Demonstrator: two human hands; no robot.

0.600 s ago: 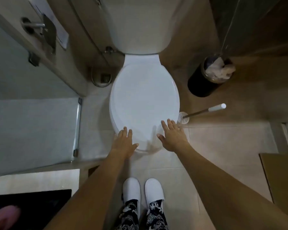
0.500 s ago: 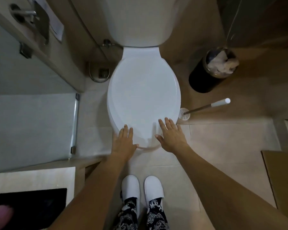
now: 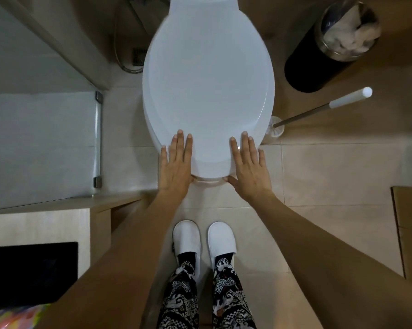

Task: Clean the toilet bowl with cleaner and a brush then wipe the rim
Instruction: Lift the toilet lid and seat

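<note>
Fingers [image 3: 181, 148] of both hands are spread flat on the closed lid [image 3: 207, 86] at centre frame; cleaning is judged unstarted.

The white oval plastic toilet lid [image 3: 207, 86] lies shut over the bowl, its front edge under both flat hands, while the white-handled metal toilet brush [image 3: 319, 109] leans in its holder just right of them.

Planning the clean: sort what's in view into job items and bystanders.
For the job: toilet lid, closed; toilet brush in its holder; left hand and right hand at the lid's front edge.

Just there: black bin, slippers, hose.
</note>
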